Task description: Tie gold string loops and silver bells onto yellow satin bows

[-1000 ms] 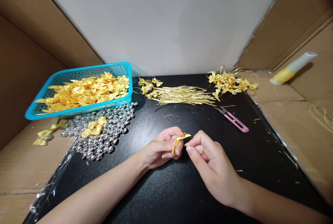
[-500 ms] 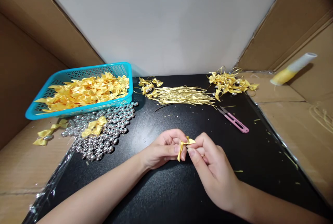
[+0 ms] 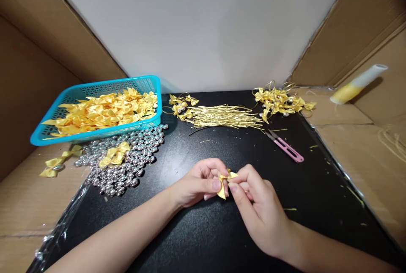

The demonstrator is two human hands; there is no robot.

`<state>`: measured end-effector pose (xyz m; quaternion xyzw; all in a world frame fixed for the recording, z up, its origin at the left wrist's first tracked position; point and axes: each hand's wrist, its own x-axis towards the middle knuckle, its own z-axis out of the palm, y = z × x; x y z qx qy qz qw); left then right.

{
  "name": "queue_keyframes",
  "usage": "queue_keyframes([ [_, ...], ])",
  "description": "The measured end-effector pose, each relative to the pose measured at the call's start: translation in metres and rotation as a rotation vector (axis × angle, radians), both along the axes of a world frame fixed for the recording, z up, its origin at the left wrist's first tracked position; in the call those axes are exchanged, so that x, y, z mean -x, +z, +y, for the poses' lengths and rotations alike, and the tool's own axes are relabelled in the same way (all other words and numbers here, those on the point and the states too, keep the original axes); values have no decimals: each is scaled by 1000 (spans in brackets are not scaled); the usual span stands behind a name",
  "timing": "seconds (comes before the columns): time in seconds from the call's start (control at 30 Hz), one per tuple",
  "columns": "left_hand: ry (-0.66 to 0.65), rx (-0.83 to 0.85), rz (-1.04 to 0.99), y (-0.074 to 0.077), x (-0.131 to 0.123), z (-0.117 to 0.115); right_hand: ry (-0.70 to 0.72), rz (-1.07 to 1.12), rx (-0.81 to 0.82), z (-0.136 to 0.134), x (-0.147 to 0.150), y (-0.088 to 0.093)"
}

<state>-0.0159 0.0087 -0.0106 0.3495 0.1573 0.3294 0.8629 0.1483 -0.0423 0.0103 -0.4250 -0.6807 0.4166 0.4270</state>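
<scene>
Right of the perforated basket (image 3: pixel 160 100), the left hand (image 3: pixel 200 180) pinched a satiny bow (image 3: pixel 222 191); the right hand (image 3: pixel 261 209) pinched against it, hold unclear, over grainy black worktop (image 3: pixel 180 241), pale wall (image 3: pixel 206 27) beyond.

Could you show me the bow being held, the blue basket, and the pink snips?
Bow (image 3: pixel 222 190): head view, on the loose end pointing down.
Blue basket (image 3: pixel 36 138): head view, on the rim at its near left corner.
Pink snips (image 3: pixel 282 145): head view, on the handle.
</scene>
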Motion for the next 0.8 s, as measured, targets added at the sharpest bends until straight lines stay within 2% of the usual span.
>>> queue_keyframes([
  [0.3, -37, 11, 137, -4, 4, -1, 71, 52, 1, 2, -2, -5],
  [0.47, 51, -59, 210, -1, 2, -3, 115, 76, 63, 12, -6, -12],
  [0.57, 111, -120, 238, 2, 1, -4, 100, 55, 46, 17, -9, -15],
  [0.8, 161, -252, 293, 3, 1, -6, 92, 60, -28, 21, -9, -19],
])
